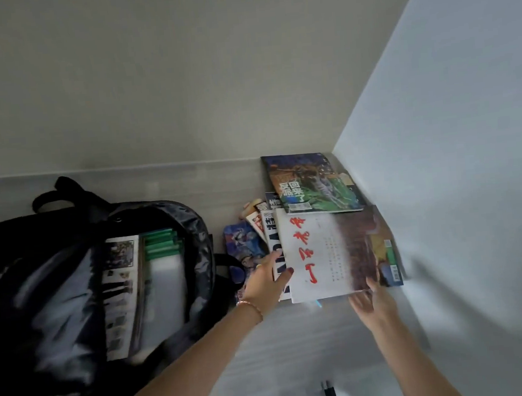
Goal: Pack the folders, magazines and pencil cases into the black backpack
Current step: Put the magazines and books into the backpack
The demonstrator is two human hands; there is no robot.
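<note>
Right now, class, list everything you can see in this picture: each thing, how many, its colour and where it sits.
backpack: one, black, open, left on the table
magazine: one, inside backpack
folders: several, green-edged, inside backpack
magazines: a stack, mixed colours; white one with red writing on top, right corner
pencil case: one, blue patterned, between backpack and stack
table: one, grey
left hand: on stack's left edge
right hand: at stack's near edge

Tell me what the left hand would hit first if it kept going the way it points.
Probably the white magazine with red writing. The left hand points up and to the right, and its fingertips are already at that magazine's left edge, over the black-lettered one below. Depth is unclear, so it may already touch.
</note>
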